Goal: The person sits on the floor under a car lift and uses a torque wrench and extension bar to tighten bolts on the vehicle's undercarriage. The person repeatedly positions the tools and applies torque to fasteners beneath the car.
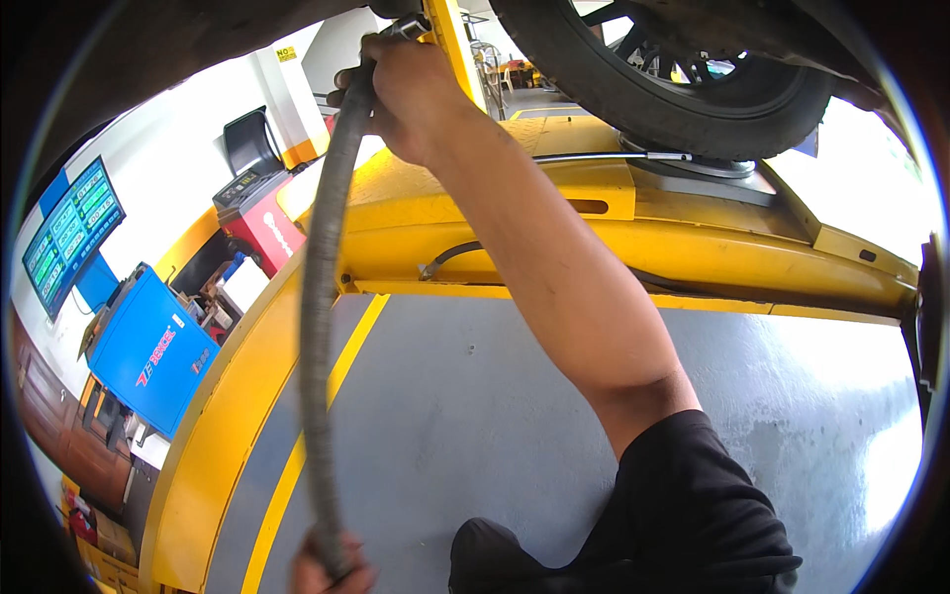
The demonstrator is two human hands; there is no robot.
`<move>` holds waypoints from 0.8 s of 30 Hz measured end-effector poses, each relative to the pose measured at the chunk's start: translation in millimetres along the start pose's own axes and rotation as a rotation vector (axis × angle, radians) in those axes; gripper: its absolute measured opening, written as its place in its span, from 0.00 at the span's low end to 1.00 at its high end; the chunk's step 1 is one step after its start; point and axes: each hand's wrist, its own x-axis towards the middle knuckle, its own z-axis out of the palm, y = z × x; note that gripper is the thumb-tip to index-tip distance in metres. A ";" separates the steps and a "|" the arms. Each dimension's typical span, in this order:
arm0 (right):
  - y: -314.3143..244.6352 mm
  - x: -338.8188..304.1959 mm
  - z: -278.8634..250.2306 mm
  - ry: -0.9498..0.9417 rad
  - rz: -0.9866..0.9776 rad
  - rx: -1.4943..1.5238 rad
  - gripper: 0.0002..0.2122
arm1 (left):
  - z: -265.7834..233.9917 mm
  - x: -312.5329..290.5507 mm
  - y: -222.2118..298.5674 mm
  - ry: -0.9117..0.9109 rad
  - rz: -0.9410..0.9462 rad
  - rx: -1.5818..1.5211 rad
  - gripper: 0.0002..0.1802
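A long dark-grey bar (pixel 319 297) runs nearly upright down the left of the head view, bent by the lens. My right hand (pixel 411 94) is closed around its upper end, under the dark underside of a vehicle. Just beyond those fingers a shiny metal tool head (pixel 408 27) shows; what it touches is hidden. At the lower edge my left hand (pixel 332 566) grips the bar's bottom end, partly cut off by the picture's rim. Close to my right hand, a yellow upright bar (pixel 457 49) stands on its right.
A tyred wheel (pixel 683 89) rests on a round metal plate (pixel 708 166) on the yellow lift (pixel 426 238). Another yellow rail (pixel 213 465) runs along the left. Beyond it stand a blue cabinet (pixel 153 346), a wall screen (pixel 74 238) and a red machine (pixel 262 223). Grey floor (pixel 445 396) lies below.
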 end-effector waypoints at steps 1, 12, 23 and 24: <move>-6.3 -2.8 -0.9 0.009 0.000 -0.001 0.13 | 18.9 14.7 -12.3 0.039 -0.093 -0.160 0.14; -81.9 23.0 -51.4 -0.261 -0.022 -0.357 0.15 | 219.0 293.6 -41.0 0.055 0.424 -0.142 0.16; -95.4 24.3 -57.5 -0.242 -0.062 -0.497 0.17 | 249.2 332.8 -1.4 -0.043 0.351 -0.230 0.12; -95.1 24.4 -55.0 -0.216 -0.062 -0.481 0.17 | 244.3 328.4 -3.1 -0.078 0.357 -0.240 0.11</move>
